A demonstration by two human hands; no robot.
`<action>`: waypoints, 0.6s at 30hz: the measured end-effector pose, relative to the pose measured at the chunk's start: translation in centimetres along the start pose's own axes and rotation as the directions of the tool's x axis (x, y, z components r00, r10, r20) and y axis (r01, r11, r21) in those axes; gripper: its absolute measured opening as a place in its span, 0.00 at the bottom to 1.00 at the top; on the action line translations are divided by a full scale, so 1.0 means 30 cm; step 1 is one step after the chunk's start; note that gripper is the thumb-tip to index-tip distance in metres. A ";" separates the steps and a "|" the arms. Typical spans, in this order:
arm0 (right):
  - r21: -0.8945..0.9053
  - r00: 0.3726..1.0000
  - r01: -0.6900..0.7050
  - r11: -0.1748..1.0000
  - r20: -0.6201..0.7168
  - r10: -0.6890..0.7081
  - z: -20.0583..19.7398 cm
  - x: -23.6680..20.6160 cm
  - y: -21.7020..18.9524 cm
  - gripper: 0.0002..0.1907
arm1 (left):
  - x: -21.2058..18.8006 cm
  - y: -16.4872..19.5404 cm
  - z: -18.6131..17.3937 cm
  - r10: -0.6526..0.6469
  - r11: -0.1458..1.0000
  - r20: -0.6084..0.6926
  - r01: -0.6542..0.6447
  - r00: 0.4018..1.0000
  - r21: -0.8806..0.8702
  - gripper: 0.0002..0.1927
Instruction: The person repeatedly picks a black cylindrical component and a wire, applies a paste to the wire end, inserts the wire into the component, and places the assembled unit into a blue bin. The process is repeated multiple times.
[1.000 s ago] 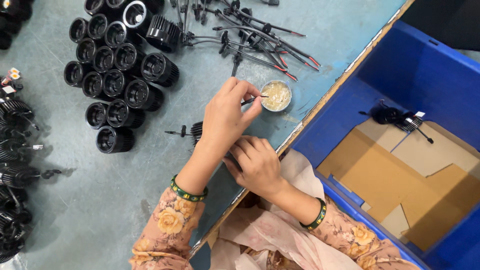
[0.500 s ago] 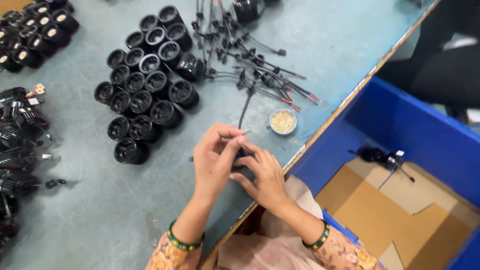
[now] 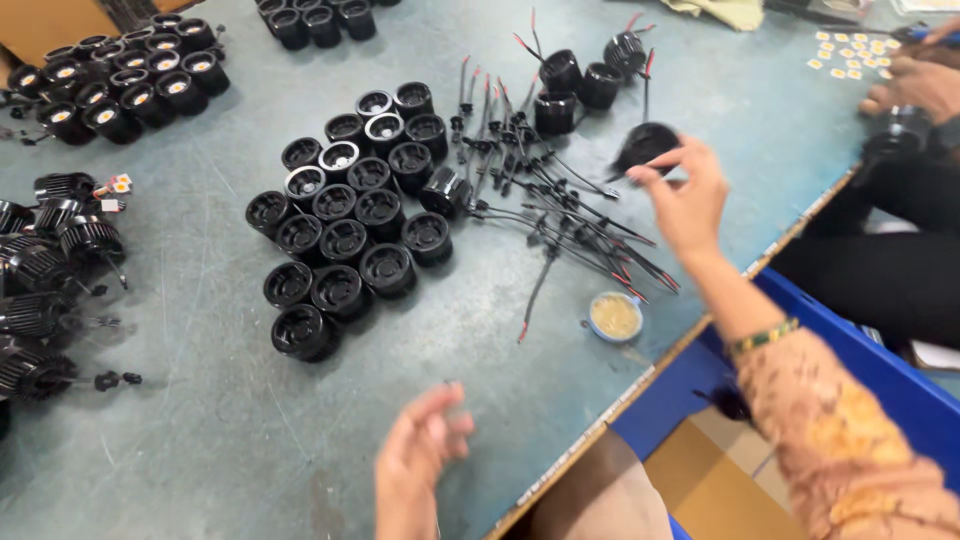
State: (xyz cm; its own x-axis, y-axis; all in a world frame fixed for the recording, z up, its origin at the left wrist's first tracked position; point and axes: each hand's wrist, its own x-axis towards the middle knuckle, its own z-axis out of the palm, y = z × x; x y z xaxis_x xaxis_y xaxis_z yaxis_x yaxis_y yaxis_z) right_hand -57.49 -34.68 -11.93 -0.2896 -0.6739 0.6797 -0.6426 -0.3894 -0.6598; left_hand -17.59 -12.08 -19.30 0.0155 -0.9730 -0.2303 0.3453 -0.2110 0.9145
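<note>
Here the right hand [image 3: 690,200] reaches out over the grey-green table [image 3: 200,440], its fingertips closing on a black round housing [image 3: 645,145] that stands just beside the far end of a spread of black wires with red tips [image 3: 560,215]. The left hand [image 3: 415,470] hovers low near the table's front edge, fingers loosely curled and pinched on something small and dark, too blurred to tell what. Between the two hands, a small round dish of yellowish paste [image 3: 615,317] sits on the table near the wire ends. A cluster of black cup-shaped housings [image 3: 345,225] stands left of the wires; finned black parts [image 3: 50,270] lie at the left edge. Another person's hand [image 3: 915,85] rests at the upper right, beside small yellow squares [image 3: 850,50]. A blue bin [image 3: 900,385] adjoins the table's right edge.
</note>
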 end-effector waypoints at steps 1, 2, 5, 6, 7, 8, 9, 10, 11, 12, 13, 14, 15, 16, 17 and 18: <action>-0.131 0.992 0.126 0.983 0.001 -0.127 0.002 0.051 0.066 0.15 | -0.014 -0.105 -0.036 0.004 1.000 0.022 -0.004 1.000 0.018 0.23; -0.281 0.977 0.207 0.937 0.007 -0.214 0.007 0.098 0.133 0.15 | -0.016 -0.202 -0.064 0.004 0.999 0.041 -0.006 0.999 0.038 0.23; -0.481 0.956 0.276 0.832 0.048 -0.289 0.018 0.202 0.302 0.15 | -0.035 -0.413 -0.073 0.485 0.868 -0.016 -0.479 0.874 0.132 0.21; -0.512 0.960 0.266 0.817 0.063 -0.273 0.030 0.210 0.341 0.14 | -0.055 -0.433 -0.082 0.444 0.882 0.010 -0.439 0.896 0.168 0.21; -0.540 0.962 0.261 0.800 0.078 -0.262 0.058 0.221 0.367 0.14 | -0.071 -0.438 -0.079 0.404 0.893 0.031 -0.401 0.914 0.204 0.21; -0.545 0.967 0.252 0.799 0.125 -0.220 0.096 0.226 0.383 0.13 | -0.084 -0.429 -0.067 0.390 0.895 0.016 -0.383 0.921 0.230 0.21; -0.555 0.969 0.244 0.796 0.169 -0.179 0.125 0.227 0.392 0.13 | -0.091 -0.410 -0.050 0.377 0.895 0.005 -0.366 0.926 0.254 0.20; -0.572 0.968 0.233 0.786 0.210 -0.135 0.151 0.229 0.391 0.13 | -0.093 -0.385 -0.028 0.360 0.897 0.002 -0.346 0.933 0.274 0.19; -0.564 0.955 0.280 0.777 0.247 -0.164 0.177 0.231 0.385 0.13 | -0.092 -0.356 -0.006 0.365 0.896 0.006 -0.353 0.931 0.269 0.19; -0.557 0.940 0.323 0.765 0.283 -0.191 0.198 0.233 0.381 0.12 | -0.092 -0.327 0.016 0.369 0.896 0.013 -0.359 0.929 0.262 0.19; -0.548 0.923 0.365 0.753 0.317 -0.216 0.216 0.232 0.376 0.12 | -0.097 -0.298 0.033 0.372 0.895 0.021 -0.364 0.928 0.257 0.19; -0.508 0.919 0.367 0.779 0.329 -0.218 0.234 0.232 0.364 0.13 | -0.103 -0.270 0.046 0.379 0.886 0.016 -0.368 0.925 0.282 0.18; -0.472 0.916 0.366 0.802 0.336 -0.221 0.245 0.239 0.346 0.13 | -0.107 -0.243 0.058 0.387 0.876 0.017 -0.374 0.922 0.305 0.18; -0.439 0.912 0.368 0.820 0.342 -0.226 0.245 0.243 0.323 0.14 | -0.109 -0.220 0.069 0.398 0.866 0.021 -0.383 0.917 0.322 0.18; -0.427 0.914 0.363 0.828 0.337 -0.227 0.241 0.238 0.295 0.12 | -0.113 -0.198 0.078 0.382 0.874 0.028 -0.370 0.924 0.314 0.18; -0.413 0.915 0.360 0.837 0.332 -0.229 0.239 0.228 0.262 0.10 | -0.115 -0.178 0.082 0.366 0.882 0.033 -0.358 0.930 0.306 0.17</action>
State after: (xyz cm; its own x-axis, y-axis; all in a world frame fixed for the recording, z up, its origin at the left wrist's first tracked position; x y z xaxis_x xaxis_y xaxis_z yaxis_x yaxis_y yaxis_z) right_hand -59.42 -46.86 -14.75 0.1182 -0.7359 0.6667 -0.9347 -0.3091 -0.1755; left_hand -21.79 -7.82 -22.56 0.1097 -0.9852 0.1318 0.0118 0.1338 0.9909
